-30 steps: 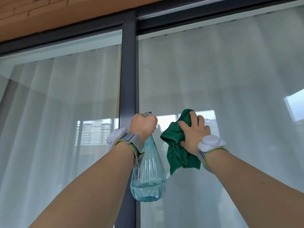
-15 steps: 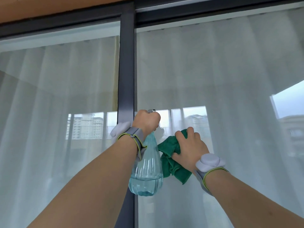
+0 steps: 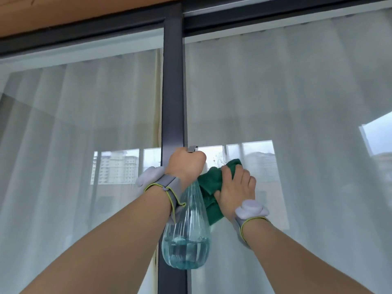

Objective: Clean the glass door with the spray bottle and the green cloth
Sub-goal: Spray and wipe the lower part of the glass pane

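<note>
I have my left hand (image 3: 185, 164) wrapped around the head of the spray bottle (image 3: 186, 236), fingers curled over the top so the teardrop body hangs below my wrist, in front of the dark door frame (image 3: 172, 92). Only the bottom part holds blue liquid, so I judge it light, though the weight sits low and will swing if I jerk it. The ribbed clear plastic looks thin and would probably be slippery when wet; the neck under the trigger is the sound place to grip, where I hold it now.

My right hand (image 3: 234, 189) presses the green cloth (image 3: 210, 187) against the glass door (image 3: 297, 102), just right of the frame, fingers bent over the bunched fabric. The cloth is soft and limp, with folds trailing below my palm. I judge it best held wadded with a flat palm behind it, so pressure spreads and no loose corner drags.
</note>
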A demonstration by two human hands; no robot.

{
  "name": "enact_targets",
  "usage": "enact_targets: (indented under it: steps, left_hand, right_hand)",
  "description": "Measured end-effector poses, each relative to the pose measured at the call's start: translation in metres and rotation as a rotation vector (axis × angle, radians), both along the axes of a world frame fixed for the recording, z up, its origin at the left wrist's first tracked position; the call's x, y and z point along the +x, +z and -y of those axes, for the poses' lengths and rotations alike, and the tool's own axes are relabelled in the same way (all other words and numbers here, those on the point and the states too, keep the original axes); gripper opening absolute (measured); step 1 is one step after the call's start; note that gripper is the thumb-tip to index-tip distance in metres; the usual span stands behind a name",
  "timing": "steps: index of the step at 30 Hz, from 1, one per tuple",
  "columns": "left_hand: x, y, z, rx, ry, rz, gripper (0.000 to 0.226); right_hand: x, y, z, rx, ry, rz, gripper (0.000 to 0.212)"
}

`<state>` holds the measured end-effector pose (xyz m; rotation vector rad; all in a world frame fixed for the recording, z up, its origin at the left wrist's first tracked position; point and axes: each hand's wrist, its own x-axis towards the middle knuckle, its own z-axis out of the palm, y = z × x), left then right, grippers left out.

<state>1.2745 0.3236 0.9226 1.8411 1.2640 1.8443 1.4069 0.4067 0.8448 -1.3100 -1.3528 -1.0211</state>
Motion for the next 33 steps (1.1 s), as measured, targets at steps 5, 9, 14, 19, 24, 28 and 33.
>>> enact_targets:
  steps: [5, 9, 14, 19, 24, 28, 33]
  left_hand:
    - [-0.018, 0.015, 0.005, 0.067, 0.013, -0.012, 0.004]
    - [-0.029, 0.03, 0.0, 0.111, -0.01, 0.021, 0.02]
    - [-0.032, 0.023, -0.011, 0.099, -0.051, 0.049, 0.007]
    - [-0.027, 0.018, -0.009, 0.143, -0.085, 0.064, 0.02]
    - [-0.015, 0.026, 0.0, 0.16, -0.089, 0.06, 0.022]
    - [-0.014, 0.029, -0.004, 0.114, -0.104, 0.077, 0.022]
    - [-0.016, 0.018, -0.014, 0.107, -0.127, 0.062, 0.009]
  right_hand:
    - [-0.009, 0.075, -0.009, 0.019, 0.034, -0.11, 0.06]
    - [-0.006, 0.108, -0.016, 0.109, 0.057, -0.134, 0.063]
    - [-0.021, 0.051, -0.025, 0.168, 0.028, -0.061, 0.055]
    - [-0.02, 0.041, -0.02, 0.162, -0.094, 0.092, 0.048]
    - [-0.011, 0.097, -0.011, 0.075, -0.095, 0.091, 0.058]
    - [0.002, 0.138, -0.006, 0.091, -0.045, -0.108, 0.055]
    - [-0.006, 0.07, -0.016, 0.174, -0.042, -0.046, 0.05]
